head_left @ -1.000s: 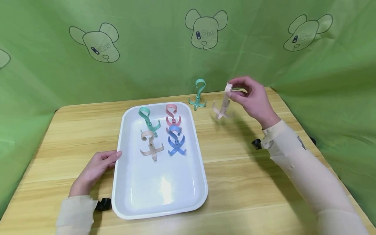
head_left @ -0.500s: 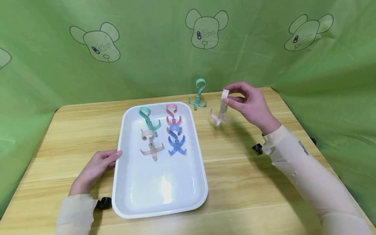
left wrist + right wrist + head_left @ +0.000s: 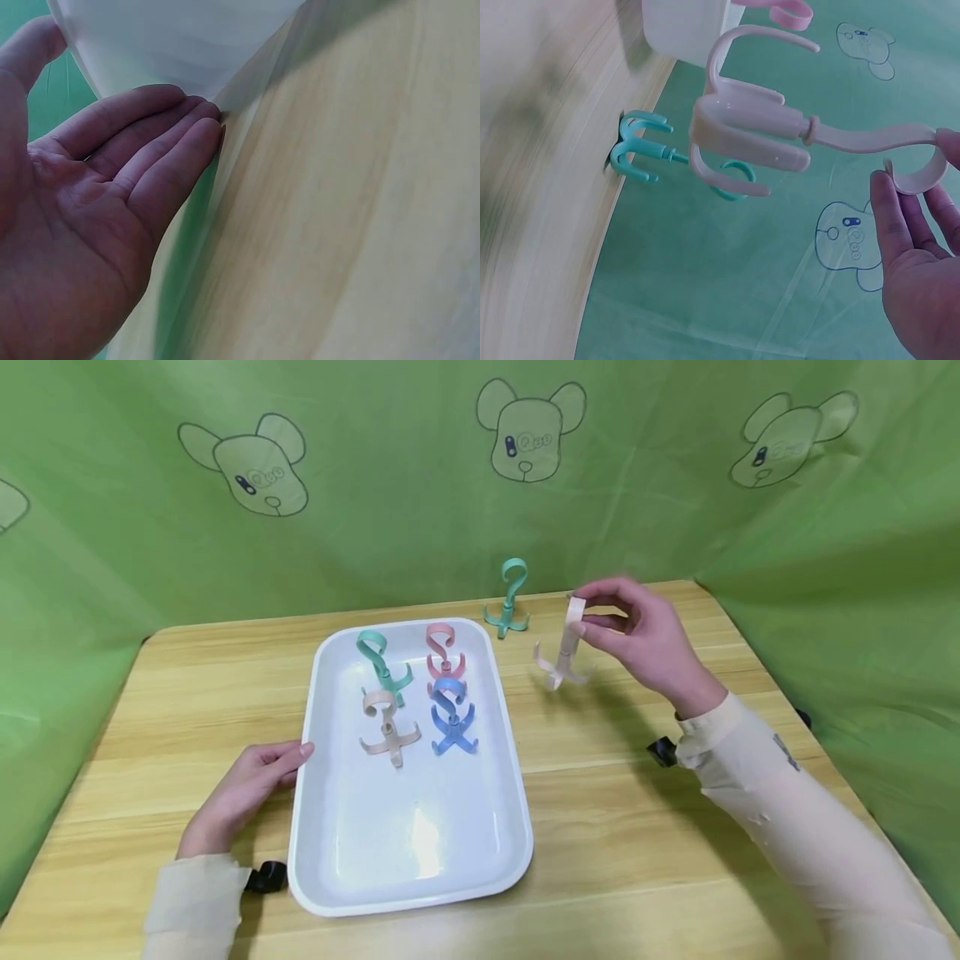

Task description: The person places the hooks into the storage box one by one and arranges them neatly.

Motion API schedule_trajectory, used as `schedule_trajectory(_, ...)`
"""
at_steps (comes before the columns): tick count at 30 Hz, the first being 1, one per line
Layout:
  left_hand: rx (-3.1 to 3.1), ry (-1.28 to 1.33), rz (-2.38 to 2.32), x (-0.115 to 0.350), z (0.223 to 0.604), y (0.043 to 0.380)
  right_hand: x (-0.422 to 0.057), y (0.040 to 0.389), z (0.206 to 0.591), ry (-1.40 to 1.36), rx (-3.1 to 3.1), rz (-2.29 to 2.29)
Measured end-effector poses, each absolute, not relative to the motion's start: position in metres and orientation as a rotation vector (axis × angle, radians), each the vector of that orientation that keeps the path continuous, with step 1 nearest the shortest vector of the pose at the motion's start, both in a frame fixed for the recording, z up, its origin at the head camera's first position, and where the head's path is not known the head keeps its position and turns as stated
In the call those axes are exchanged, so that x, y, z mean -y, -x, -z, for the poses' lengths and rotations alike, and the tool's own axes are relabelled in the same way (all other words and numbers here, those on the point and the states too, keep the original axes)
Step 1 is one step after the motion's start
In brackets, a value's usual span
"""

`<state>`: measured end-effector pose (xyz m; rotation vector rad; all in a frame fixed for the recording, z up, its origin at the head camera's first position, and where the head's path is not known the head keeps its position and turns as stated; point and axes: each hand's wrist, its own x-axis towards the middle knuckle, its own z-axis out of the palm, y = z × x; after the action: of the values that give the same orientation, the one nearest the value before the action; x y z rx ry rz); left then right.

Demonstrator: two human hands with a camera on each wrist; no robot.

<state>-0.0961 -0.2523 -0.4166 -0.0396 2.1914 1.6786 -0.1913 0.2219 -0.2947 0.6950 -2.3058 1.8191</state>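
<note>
My right hand [image 3: 648, 639] pinches the curved top of a pale pink four-claw swivel hook [image 3: 564, 647], also seen close up in the right wrist view. Its claws point down, held above the wooden table right of the white tray [image 3: 517, 852]. At the tray's left side, my left hand [image 3: 247, 789] has its thumb on the rim. The left wrist view shows its fingers [image 3: 150, 142] fairly straight against the outer wall. Inside the tray stand a green hook [image 3: 386, 677], a red-pink hook [image 3: 446, 668], a beige hook [image 3: 389, 739] and a blue hook [image 3: 453, 731].
Another green hook [image 3: 506, 614] stands on the table [image 3: 615, 852] near its back edge, between the tray and my right hand. Green cloth [image 3: 390, 527] with bear-head outlines hangs behind the table and along its sides.
My right hand has come nearer and lower, and slightly left at first, carrying the pale pink hook. My left hand and the tray's hooks have stayed put.
</note>
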Motion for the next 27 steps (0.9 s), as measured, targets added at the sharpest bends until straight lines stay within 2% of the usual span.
schedule_trajectory(13, -2.227, 0.044, -1.657, 0.251, 0.414, 0.096, -0.213, 0.181, 0.292, -0.822, 2.22, -1.907)
schedule_trajectory(27, -2.26, 0.052, -1.604, 0.253, 0.412, 0.097, -0.19, 0.149, 0.273, -1.039, 2.21, -1.85)
